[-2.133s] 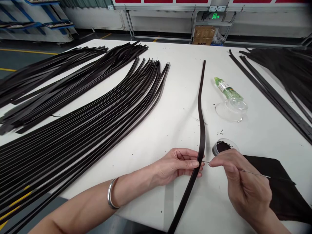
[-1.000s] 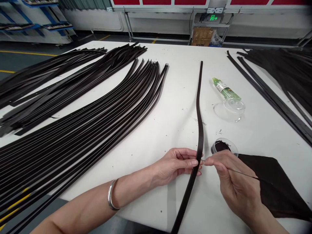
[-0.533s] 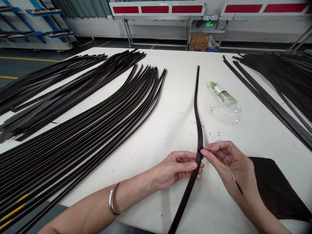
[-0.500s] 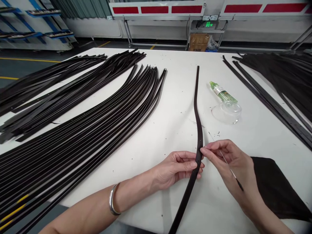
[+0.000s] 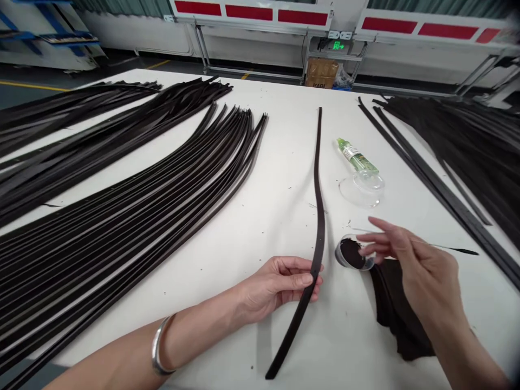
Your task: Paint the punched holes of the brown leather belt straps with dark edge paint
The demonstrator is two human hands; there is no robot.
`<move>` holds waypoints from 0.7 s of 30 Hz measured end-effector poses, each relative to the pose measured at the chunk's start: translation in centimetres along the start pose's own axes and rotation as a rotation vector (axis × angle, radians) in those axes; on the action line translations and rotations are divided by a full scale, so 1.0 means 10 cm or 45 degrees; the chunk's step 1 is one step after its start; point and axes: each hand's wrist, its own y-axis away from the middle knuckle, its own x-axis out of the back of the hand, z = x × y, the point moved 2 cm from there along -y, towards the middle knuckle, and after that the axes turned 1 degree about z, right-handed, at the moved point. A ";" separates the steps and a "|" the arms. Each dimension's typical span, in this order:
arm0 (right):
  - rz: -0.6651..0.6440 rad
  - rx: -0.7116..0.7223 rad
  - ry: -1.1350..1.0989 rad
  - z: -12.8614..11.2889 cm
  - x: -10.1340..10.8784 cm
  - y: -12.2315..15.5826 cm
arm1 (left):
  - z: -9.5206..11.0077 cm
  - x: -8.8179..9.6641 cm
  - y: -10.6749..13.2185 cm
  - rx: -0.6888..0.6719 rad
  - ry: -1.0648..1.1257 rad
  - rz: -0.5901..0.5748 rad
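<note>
Right hand (image 5: pixel 418 265) came off the strap (image 5: pixel 318 179) and swung over to the dish (image 5: pixel 351 254) of dark stuff. Its grip was pinched on the thin tool (image 5: pixel 455 248). Left hand (image 5: pixel 280 284) grip stayed clamped on the strap by the worktop's (image 5: pixel 284 162) near edge. The strap ran toward the far edge. Tool contact with the strap had paused.

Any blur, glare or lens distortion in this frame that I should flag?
Head view: light is even and soft, with faint shadows under the left hand and the single dark leather strap it pinches; the right hand is smeared by motion blur beside the small round dish with dark contents; the wide lens stretches things toward the corners.
</note>
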 end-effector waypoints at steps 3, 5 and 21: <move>-0.034 0.154 0.277 0.08 0.07 0.05 | 0.01 0.01 -0.01 0.010 -0.030 0.024; -0.062 0.300 0.361 0.12 0.05 0.06 | 0.01 0.02 -0.01 0.014 -0.048 0.027; -0.056 0.708 0.548 0.17 -0.10 0.03 | 0.03 -0.01 -0.01 0.008 -0.071 0.022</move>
